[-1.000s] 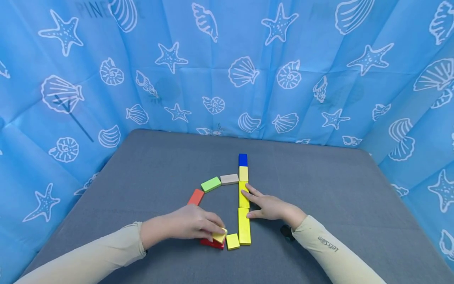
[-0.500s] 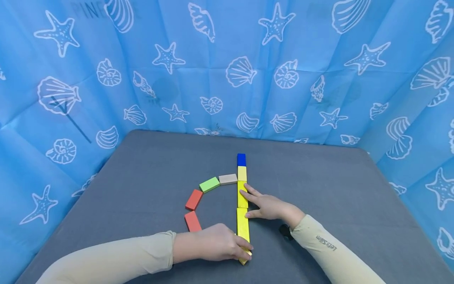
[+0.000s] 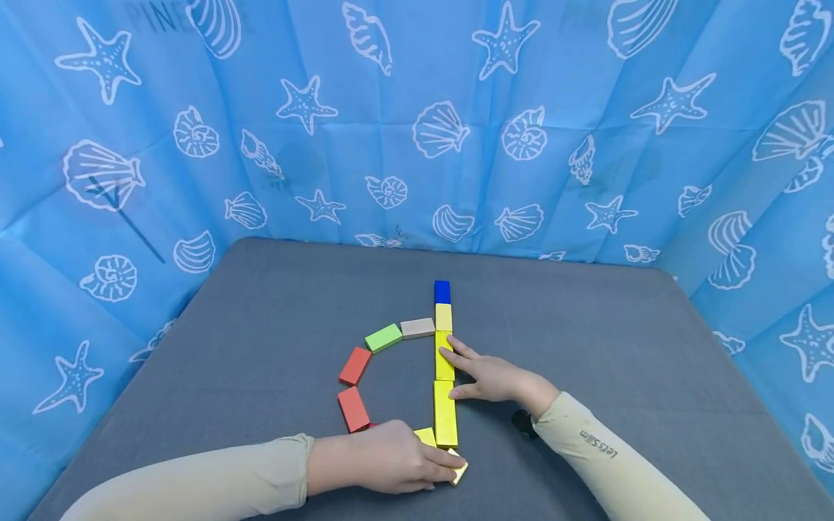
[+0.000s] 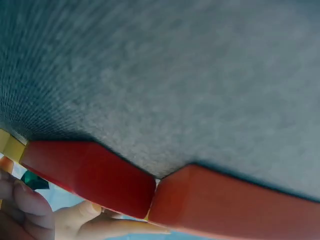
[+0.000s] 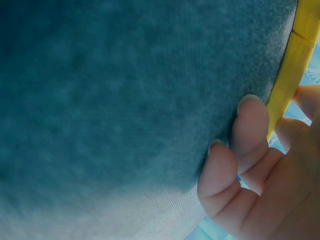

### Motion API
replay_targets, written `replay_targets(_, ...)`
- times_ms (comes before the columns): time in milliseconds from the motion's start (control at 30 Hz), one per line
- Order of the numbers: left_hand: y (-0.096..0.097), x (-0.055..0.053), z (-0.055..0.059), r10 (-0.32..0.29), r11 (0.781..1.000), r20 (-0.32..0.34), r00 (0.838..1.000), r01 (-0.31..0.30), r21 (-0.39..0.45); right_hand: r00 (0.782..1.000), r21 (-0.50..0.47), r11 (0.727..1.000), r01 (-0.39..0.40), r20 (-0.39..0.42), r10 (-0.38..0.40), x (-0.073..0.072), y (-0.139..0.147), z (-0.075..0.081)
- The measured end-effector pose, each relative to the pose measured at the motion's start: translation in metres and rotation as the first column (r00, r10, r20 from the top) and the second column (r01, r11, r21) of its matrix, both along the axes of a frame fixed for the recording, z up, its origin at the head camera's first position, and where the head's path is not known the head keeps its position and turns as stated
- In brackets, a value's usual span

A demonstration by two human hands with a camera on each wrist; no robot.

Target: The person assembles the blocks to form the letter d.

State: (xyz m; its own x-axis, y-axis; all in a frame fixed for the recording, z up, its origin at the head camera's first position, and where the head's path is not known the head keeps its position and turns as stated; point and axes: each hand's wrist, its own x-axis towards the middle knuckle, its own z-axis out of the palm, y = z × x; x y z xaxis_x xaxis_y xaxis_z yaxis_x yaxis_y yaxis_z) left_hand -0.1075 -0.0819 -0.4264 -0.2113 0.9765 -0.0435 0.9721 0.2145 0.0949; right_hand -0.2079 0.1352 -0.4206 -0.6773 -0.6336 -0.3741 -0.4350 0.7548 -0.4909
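My left hand [image 3: 394,459] pinches a small pale yellow block [image 3: 459,467] just below the near end of a straight column of blocks; the block sits at an angle. The column has two long yellow blocks [image 3: 446,414], a pale yellow block [image 3: 444,317] and a blue block [image 3: 442,291] at the far end. My right hand [image 3: 491,378] rests with spread fingers on the long yellow blocks. A small yellow block [image 3: 426,436] beside the column's near end is partly hidden by the left hand. A dark red block [image 4: 95,175], mostly covered in the head view, shows in the left wrist view.
Curving left from the column are a beige block [image 3: 417,328], a green block [image 3: 384,338] and two orange-red blocks [image 3: 354,409]. They lie on a grey cloth-covered table [image 3: 554,311]. A blue curtain [image 3: 391,145] with shell prints hangs behind and at the sides.
My left hand has carried the pale yellow block rightward from over the dark red block to the column's near end, where the block has turned askew. The right hand keeps its place.
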Motion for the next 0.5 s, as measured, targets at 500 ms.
replay_targets(500, 0.0005, -0.0047, 0.0016, 0.012, 0.999, 0.022, 1.0, -0.013, 0.035, 1.0, -0.014, 1.0, 0.001, 0.012, -0.001, -0.0012, -0.0011, -0.004)
